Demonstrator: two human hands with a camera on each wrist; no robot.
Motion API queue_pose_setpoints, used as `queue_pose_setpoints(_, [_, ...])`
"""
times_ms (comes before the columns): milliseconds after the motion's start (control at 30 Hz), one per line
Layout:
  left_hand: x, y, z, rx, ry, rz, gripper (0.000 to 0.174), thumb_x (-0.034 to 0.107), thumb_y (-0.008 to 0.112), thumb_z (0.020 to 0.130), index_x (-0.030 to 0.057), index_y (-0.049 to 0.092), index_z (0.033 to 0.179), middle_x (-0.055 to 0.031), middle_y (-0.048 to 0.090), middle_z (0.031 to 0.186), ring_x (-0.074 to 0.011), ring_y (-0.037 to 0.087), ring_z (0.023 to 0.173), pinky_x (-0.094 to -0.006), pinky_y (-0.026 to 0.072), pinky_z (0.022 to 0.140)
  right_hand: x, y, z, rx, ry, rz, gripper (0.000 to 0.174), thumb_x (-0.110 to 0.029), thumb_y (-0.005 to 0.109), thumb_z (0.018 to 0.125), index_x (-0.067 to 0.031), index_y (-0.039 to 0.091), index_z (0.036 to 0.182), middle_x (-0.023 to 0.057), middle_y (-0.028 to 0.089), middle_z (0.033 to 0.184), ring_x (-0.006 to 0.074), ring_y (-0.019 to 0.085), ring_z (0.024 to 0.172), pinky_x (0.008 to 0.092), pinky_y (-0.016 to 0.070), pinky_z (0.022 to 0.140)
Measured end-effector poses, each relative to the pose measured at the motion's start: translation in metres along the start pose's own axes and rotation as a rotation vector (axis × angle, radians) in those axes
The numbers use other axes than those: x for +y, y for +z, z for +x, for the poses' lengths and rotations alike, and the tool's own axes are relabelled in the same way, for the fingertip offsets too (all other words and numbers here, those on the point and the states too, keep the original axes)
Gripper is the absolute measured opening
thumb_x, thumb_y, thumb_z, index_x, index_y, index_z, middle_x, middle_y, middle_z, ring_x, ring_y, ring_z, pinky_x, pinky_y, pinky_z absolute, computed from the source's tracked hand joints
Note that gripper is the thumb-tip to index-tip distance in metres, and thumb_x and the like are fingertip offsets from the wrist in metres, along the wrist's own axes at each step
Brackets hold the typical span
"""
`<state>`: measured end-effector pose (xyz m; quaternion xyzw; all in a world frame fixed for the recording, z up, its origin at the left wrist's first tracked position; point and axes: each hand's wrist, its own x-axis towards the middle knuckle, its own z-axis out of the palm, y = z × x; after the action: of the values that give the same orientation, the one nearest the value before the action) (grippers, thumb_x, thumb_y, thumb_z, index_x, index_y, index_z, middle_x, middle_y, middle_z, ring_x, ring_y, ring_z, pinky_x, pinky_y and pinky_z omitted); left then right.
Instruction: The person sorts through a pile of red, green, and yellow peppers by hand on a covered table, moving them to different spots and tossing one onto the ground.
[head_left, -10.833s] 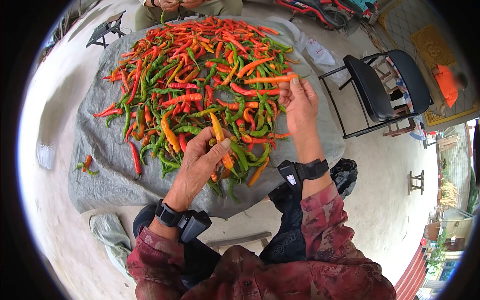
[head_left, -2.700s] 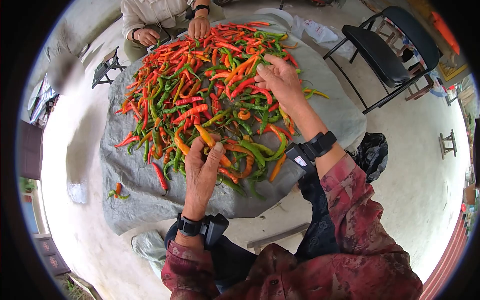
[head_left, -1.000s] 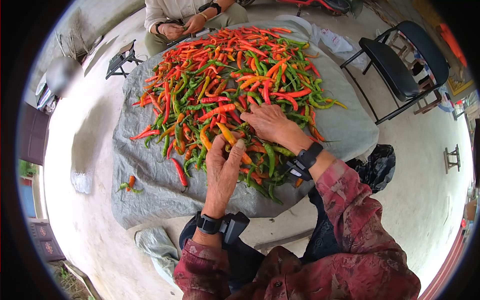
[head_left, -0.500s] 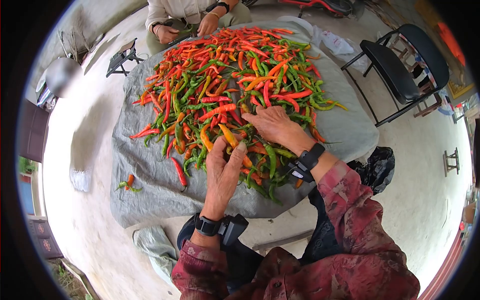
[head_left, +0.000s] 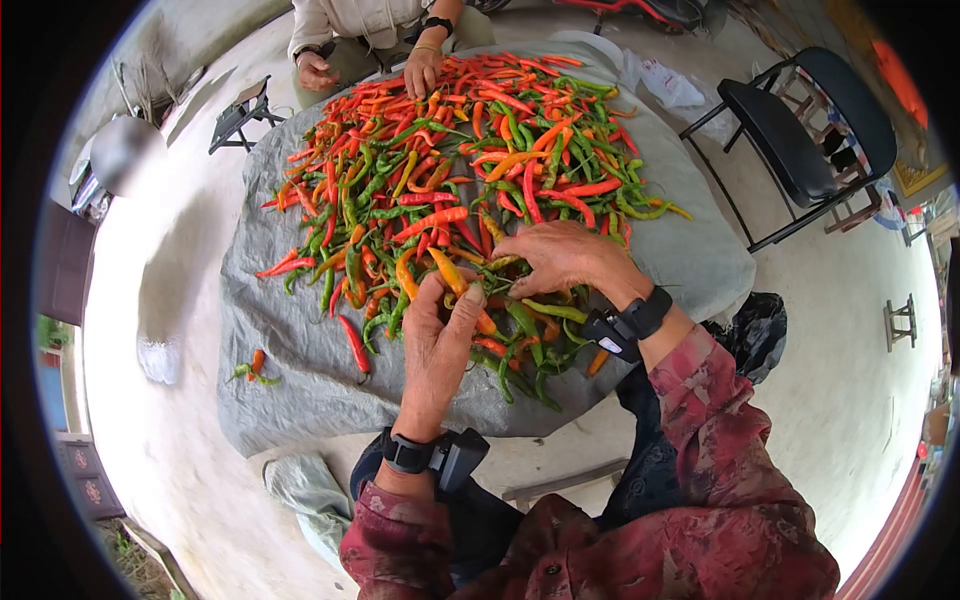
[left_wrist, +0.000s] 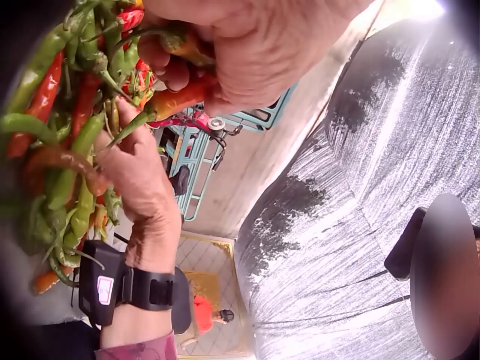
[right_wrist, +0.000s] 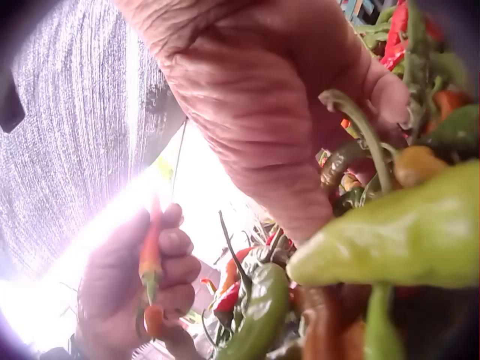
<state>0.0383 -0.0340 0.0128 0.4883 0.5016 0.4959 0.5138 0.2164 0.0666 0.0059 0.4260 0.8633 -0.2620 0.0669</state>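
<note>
A big pile of red, orange and green chilies [head_left: 470, 140] lies on a grey tarp [head_left: 270, 370]. My left hand [head_left: 452, 292] grips an orange chili [head_left: 450, 272] at the pile's near edge; it shows in the left wrist view as an orange chili [left_wrist: 180, 97] under curled fingers [left_wrist: 247, 45]. Just right of it, my right hand [head_left: 505, 262] pinches a greenish chili by its stem [right_wrist: 367, 135]. My right hand [right_wrist: 375, 97] fills the right wrist view, with green chilies [right_wrist: 405, 240] close below. The two hands nearly touch.
Another person [head_left: 360, 20] sits at the far side, one hand [head_left: 422, 72] on the pile. A black chair [head_left: 790, 130] stands right, a black bag [head_left: 750, 320] by my knee, a folding stool [head_left: 235, 115] far left. Stray chilies [head_left: 250, 365] lie on the concrete.
My right hand has lifted off the pile and drawn in to the left hand, fingers now pinched on a chili. The other person's hand has reached onto the far chilies.
</note>
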Motion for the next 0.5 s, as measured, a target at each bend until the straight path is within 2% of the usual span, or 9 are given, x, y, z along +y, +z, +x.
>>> queue_pose_setpoints(33, [0.001, -0.002, 0.000, 0.012, 0.016, 0.010, 0.024, 0.023, 0.057, 0.091, 0.0034, 0.057, 0.105, 0.0018, 0.056, 0.077, -0.0024, 0.046, 0.064, -0.0176, 0.0364, 0.056, 0.002, 0.003, -0.005, 0.030, -0.028, -0.016, 0.053, -0.028, 0.067, 0.072, -0.0124, 0.053, 0.121, 0.0145, 0.055, 0.099, 0.0319, 0.055, 0.101, 0.0417, 0.0465, 0.079])
queue_pose_setpoints(67, [0.002, -0.004, 0.001, 0.014, 0.015, 0.006, 0.024, 0.023, 0.057, 0.091, 0.0034, 0.057, 0.105, 0.0018, 0.056, 0.077, -0.0024, 0.046, 0.064, -0.0176, 0.0364, 0.056, 0.005, 0.012, -0.007, 0.107, -0.050, -0.029, 0.049, -0.024, 0.068, 0.070, -0.0111, 0.054, 0.116, 0.0133, 0.057, 0.097, 0.0320, 0.056, 0.098, 0.0420, 0.0462, 0.078])
queue_pose_setpoints(167, [0.001, -0.006, 0.002, 0.036, -0.005, 0.015, 0.025, 0.024, 0.058, 0.091, 0.0035, 0.057, 0.105, 0.0026, 0.055, 0.076, -0.0020, 0.045, 0.064, -0.0178, 0.0355, 0.056, 0.000, 0.012, -0.007, 0.011, 0.040, -0.046, 0.043, -0.018, 0.066, 0.068, -0.0077, 0.055, 0.108, 0.0144, 0.058, 0.091, 0.0317, 0.058, 0.093, 0.0425, 0.0462, 0.076])
queue_pose_setpoints(300, [-0.001, -0.003, 0.002, 0.029, 0.002, 0.057, 0.025, 0.024, 0.057, 0.091, 0.0037, 0.057, 0.105, 0.0026, 0.055, 0.076, -0.0022, 0.045, 0.065, -0.0179, 0.0358, 0.057, 0.007, 0.000, -0.012, 0.027, 0.074, 0.101, 0.037, -0.012, 0.063, 0.064, -0.0042, 0.055, 0.100, 0.0168, 0.058, 0.083, 0.0320, 0.059, 0.083, 0.0407, 0.0464, 0.072])
queue_pose_setpoints(367, [0.001, 0.000, 0.003, 0.023, -0.004, 0.075, 0.025, 0.024, 0.057, 0.091, 0.0038, 0.057, 0.105, 0.0025, 0.055, 0.076, -0.0022, 0.045, 0.065, -0.0178, 0.0358, 0.057, 0.023, -0.011, -0.017, 0.310, 0.011, 0.288, 0.035, -0.009, 0.060, 0.062, -0.0028, 0.056, 0.096, 0.0191, 0.057, 0.081, 0.0300, 0.057, 0.078, 0.0364, 0.0465, 0.070])
queue_pose_setpoints(400, [0.003, 0.001, 0.002, 0.033, 0.005, 0.058, 0.022, 0.021, 0.057, 0.091, 0.0027, 0.057, 0.103, 0.0037, 0.053, 0.076, -0.0022, 0.044, 0.065, -0.0178, 0.0360, 0.057, 0.037, -0.012, -0.014, 0.393, -0.014, 0.367, 0.039, -0.010, 0.060, 0.062, -0.0009, 0.057, 0.100, 0.0148, 0.058, 0.081, 0.0225, 0.057, 0.077, 0.0316, 0.0459, 0.072])
queue_pose_setpoints(433, [0.003, 0.003, 0.002, 0.043, 0.014, 0.042, 0.019, 0.017, 0.057, 0.091, 0.0016, 0.056, 0.101, 0.0049, 0.051, 0.076, -0.0021, 0.042, 0.065, -0.0179, 0.0363, 0.057, 0.043, -0.014, -0.013, 0.570, -0.068, 0.482, 0.045, -0.011, 0.061, 0.062, 0.0012, 0.057, 0.104, 0.0087, 0.059, 0.084, 0.0155, 0.056, 0.080, 0.0297, 0.0459, 0.076])
queue_pose_setpoints(500, [0.002, 0.002, 0.001, 0.024, -0.002, 0.061, 0.019, 0.017, 0.057, 0.092, 0.0015, 0.056, 0.102, 0.0043, 0.052, 0.077, -0.0025, 0.043, 0.065, -0.0185, 0.0374, 0.058, 0.053, -0.023, -0.021, 0.696, 0.022, 0.604, 0.048, -0.006, 0.060, 0.064, 0.0034, 0.056, 0.111, 0.0045, 0.059, 0.086, 0.0125, 0.055, 0.081, 0.0275, 0.0472, 0.077])
